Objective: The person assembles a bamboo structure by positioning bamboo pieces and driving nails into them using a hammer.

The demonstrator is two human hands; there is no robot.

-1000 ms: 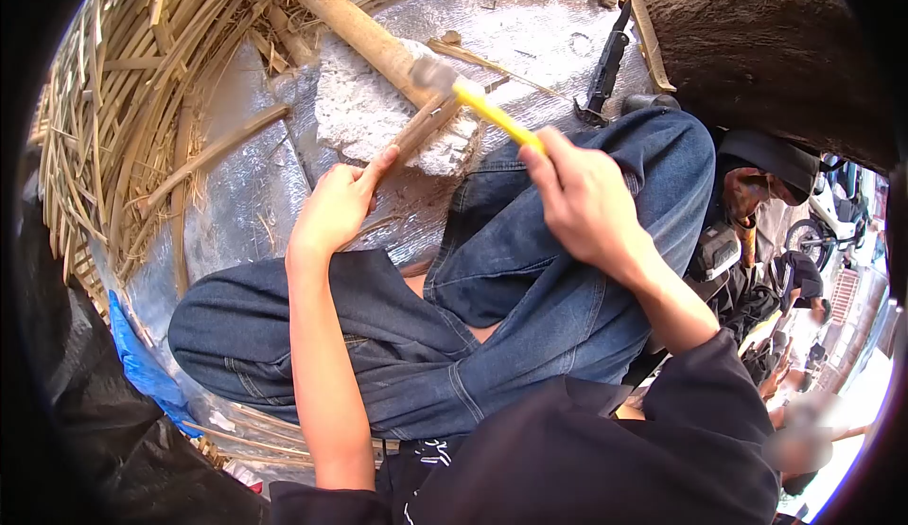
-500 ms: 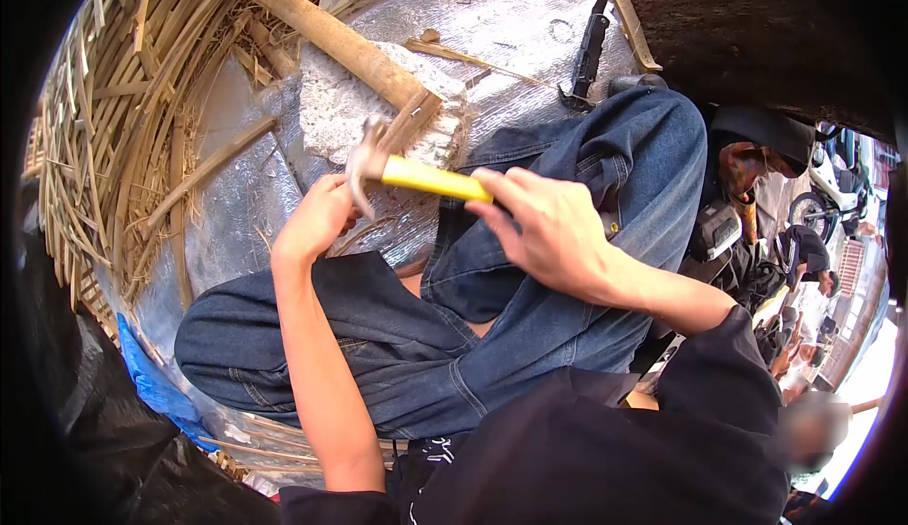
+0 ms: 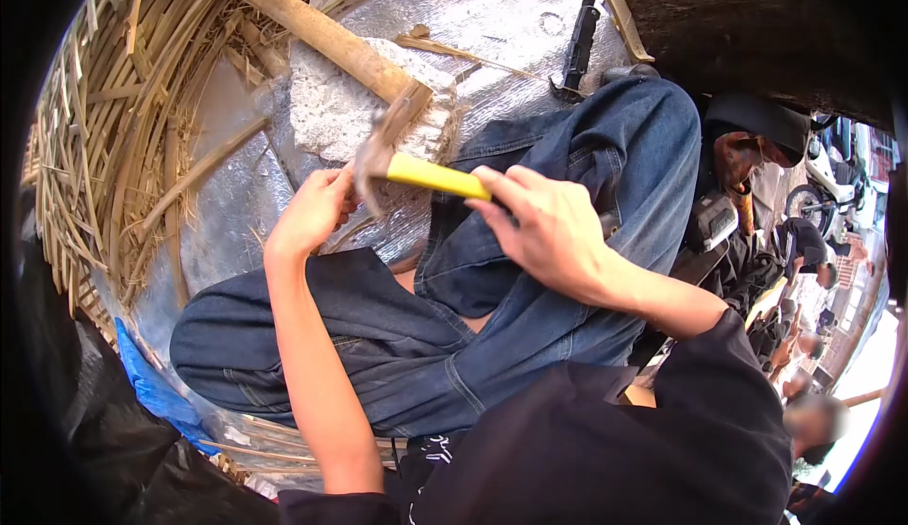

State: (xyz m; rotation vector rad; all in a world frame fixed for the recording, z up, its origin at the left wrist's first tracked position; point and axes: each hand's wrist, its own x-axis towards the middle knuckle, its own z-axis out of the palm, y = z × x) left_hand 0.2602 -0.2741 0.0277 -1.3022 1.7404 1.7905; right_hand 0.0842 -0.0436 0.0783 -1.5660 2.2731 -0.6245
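Observation:
My right hand (image 3: 549, 232) is closed around the yellow handle of a claw hammer (image 3: 435, 177). The hammer's metal head reaches my left hand (image 3: 312, 215), whose fingers are curled closed. What those fingers pinch is hidden behind the head. Just beyond the hammer, a rough whitish concrete block (image 3: 326, 113) lies on the silver sheet (image 3: 449, 14). A round bamboo pole (image 3: 322, 33) rests across the block, its split near end pointing toward the hammer head.
Bundled bamboo strips (image 3: 113, 137) curve along the left. A black knife (image 3: 582, 43) lies past my raised knee, beside a dark log (image 3: 757, 33). Blue plastic (image 3: 156, 383) sits by my other knee. Several people and a motorcycle (image 3: 818, 194) are at the right.
The whole view has shifted slightly. The hammer head stays beside my left hand, and both hands keep nearly the same pose.

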